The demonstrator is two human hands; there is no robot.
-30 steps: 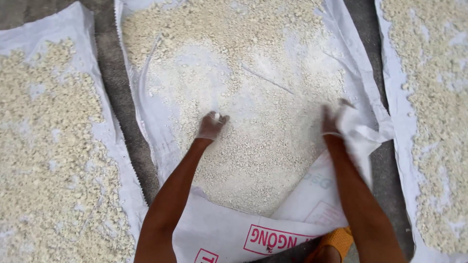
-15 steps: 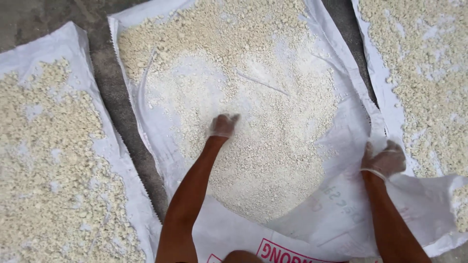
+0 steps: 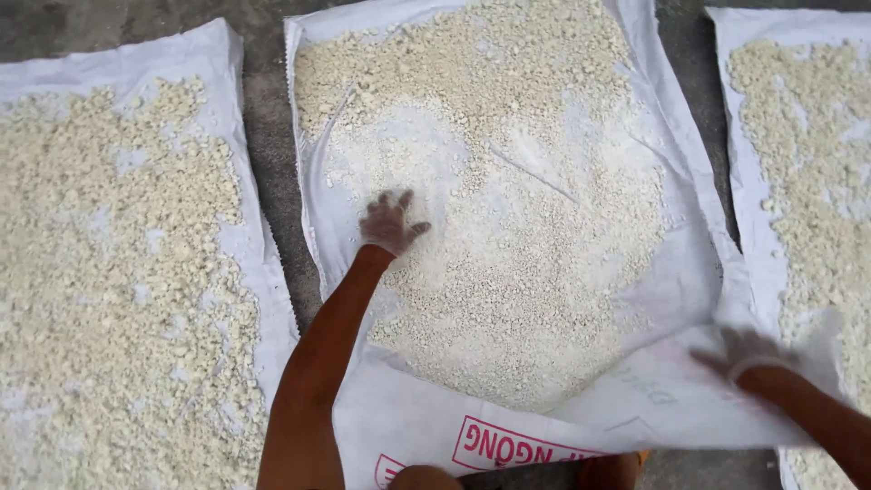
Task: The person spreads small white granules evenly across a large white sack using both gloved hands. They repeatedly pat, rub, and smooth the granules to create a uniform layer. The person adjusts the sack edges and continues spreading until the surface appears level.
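A white woven sack [image 3: 699,263] lies spread flat on the ground, covered with pale crumbly granules [image 3: 508,181]. My left hand [image 3: 388,223], dusted white, rests flat on the granules at the sack's left side with fingers spread. My right hand [image 3: 748,349], also dusted and blurred, grips the sack's near right corner, which is folded up and over. The folded flap [image 3: 508,426] with red print lies toward me.
Two more white sacks covered with coarser pale lumps lie on either side, one at the left [image 3: 118,272] and one at the right [image 3: 807,163]. Strips of bare grey concrete [image 3: 272,145] separate them.
My left hand slid leftward across the granules. My right hand moved right and toward me, dragging the sack's corner with it.
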